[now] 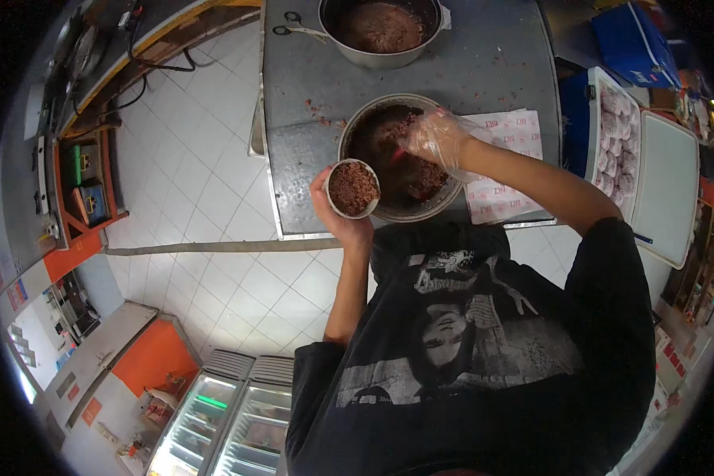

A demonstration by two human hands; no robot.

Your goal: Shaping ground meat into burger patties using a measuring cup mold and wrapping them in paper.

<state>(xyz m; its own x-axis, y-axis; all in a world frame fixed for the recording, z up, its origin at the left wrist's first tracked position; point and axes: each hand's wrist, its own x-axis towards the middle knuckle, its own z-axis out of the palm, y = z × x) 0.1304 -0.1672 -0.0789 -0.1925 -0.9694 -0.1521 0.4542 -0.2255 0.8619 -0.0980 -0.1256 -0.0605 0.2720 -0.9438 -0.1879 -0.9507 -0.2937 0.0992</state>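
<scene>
My left hand [340, 220] grips a round cup [373, 208] filled with crumbly, reddish-brown ground food [353, 188], probably minced meat. The cup is tilted so its mouth shows, and it overlaps the near-left rim of a metal pot [357, 110]. Inside that pot, loose brown food [425, 178] clings to the dark bottom and side. My right hand [431, 140], in a clear plastic glove, reaches over the pot's right rim into it. By its fingers is a small red object [398, 154], perhaps a utensil. Whether the fingers hold it is hidden.
Printed paper sheets [506, 199] lie right of the pot on the metal table [303, 190]. Behind are a second pot [381, 59] with brown food and scissors [297, 30]. Crumbs dot the tabletop. An open cooler [595, 95] with wrapped packs [617, 140] stands at right.
</scene>
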